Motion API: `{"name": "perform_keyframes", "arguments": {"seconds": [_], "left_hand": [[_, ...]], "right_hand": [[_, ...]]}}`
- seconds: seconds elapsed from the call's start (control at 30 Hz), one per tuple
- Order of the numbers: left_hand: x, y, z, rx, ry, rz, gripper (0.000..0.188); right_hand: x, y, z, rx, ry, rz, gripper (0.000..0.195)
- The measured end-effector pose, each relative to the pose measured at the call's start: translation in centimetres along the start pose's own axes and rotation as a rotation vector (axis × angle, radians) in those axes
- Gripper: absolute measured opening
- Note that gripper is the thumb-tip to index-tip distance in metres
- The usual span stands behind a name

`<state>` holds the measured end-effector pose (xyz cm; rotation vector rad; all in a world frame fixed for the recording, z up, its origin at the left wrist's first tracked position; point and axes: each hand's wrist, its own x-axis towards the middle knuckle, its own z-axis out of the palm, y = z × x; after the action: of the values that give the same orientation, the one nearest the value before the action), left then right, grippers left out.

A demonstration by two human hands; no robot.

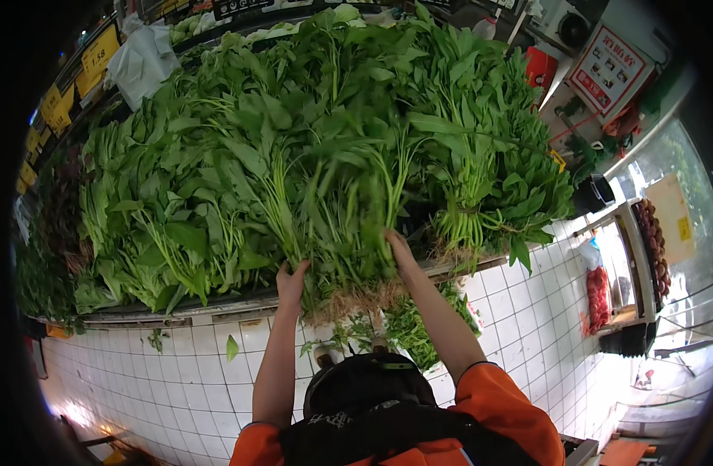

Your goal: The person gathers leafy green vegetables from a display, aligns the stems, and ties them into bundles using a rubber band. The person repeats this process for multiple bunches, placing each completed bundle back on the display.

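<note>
A broad heap of green leafy vegetables with long stems (327, 140) covers the display stand before me. My left hand (291, 285) is at the stand's front edge, thumb and fingers around the stem ends of a bunch (281, 221). Farther right, my right hand (397, 249) grips greens by their stems (379, 233), which are blurred; its fingers are partly hidden by them. Between both hands lie more greens, with pale brown roots (356, 303) hanging over the edge. To the right of my right hand sits a tied bunch (464, 224) with its roots toward me.
Loose greens (414, 332) lie low by my feet on the white tiled floor (205, 373). A plastic bag (143, 61) and yellow price signs (97, 58) stand at the back left. Dark reddish greens (65, 204) sit far left. A produce rack (630, 262) stands at right.
</note>
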<state>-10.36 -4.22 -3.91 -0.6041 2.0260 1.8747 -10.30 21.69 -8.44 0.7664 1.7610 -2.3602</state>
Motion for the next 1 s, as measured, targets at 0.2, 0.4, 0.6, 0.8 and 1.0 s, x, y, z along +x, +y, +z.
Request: {"name": "perform_keyframes", "arguments": {"seconds": [0.2,0.4,0.6,0.8,1.0], "left_hand": [[-2.0,-2.2,-0.1,0.004,0.083,0.373,0.084],[-2.8,-3.2,1.3,0.400,0.160,0.663,0.075],[-0.7,-4.1,-0.8,-0.055,0.029,0.478,0.057],[-2.7,-4.4,-0.8,0.073,0.199,0.565,0.062],[-4.5,-3.7,-2.7,0.084,0.002,0.476,0.044]], "right_hand": [[-3.1,-0.3,-0.8,-0.009,0.238,-0.099,0.053],[-5.4,-1.4,0.5,-0.177,0.083,-0.411,0.073],[-4.0,-1.3,-1.5,-0.223,0.187,-0.432,0.080],[-7.5,-0.4,-0.4,-0.657,0.626,-0.800,0.073],[-11.5,-0.2,5.5,-0.933,0.120,-1.010,0.037]]}}
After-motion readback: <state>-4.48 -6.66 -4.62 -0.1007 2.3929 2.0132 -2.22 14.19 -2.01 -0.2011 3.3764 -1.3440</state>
